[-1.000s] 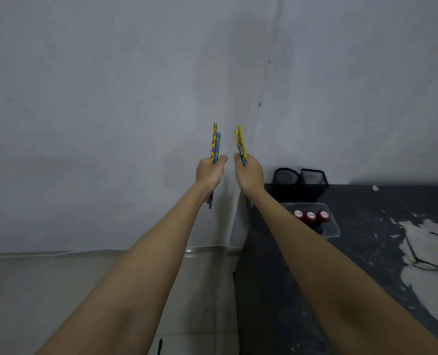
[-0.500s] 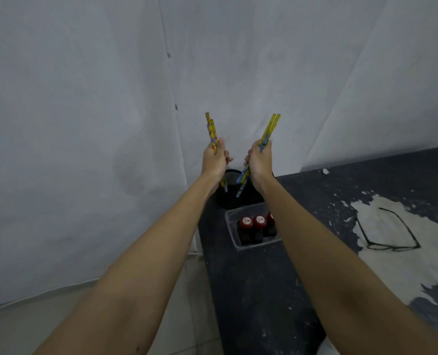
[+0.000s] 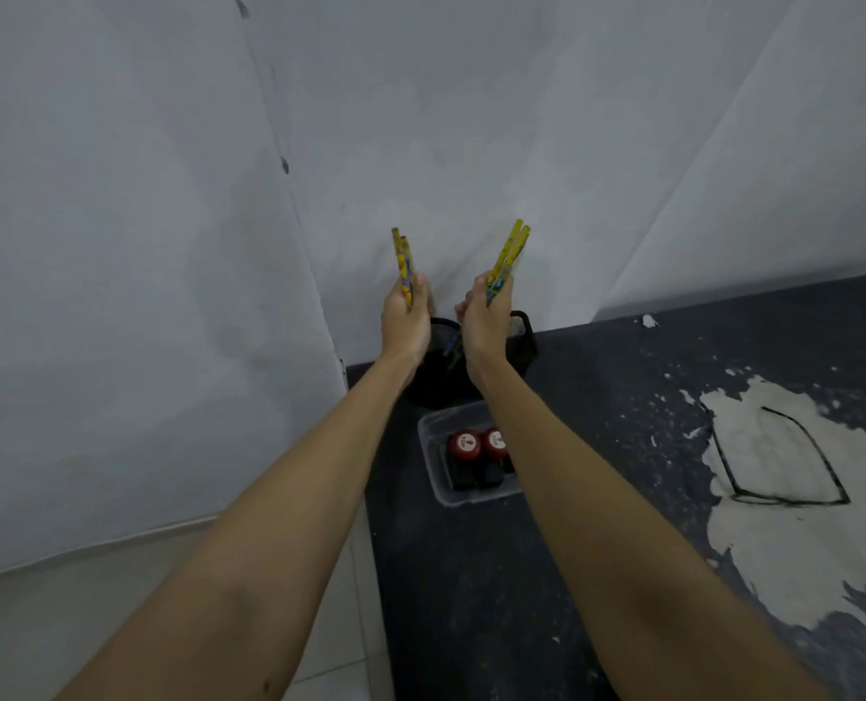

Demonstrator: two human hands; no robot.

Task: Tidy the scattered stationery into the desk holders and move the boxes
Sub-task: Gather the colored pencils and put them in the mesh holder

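Dim, flat, bluish indoor light with soft shadows; wide-angle lens bends the edges, and detail looks slightly soft.

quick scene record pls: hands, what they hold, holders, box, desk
left hand: closed on pencils, upright
right hand: closed on second pencils, tilted right
holders: black, at the desk's back corner, partly hidden behind the hands
box: clear, holds red-capped items
desk: dark top, paint worn off at right
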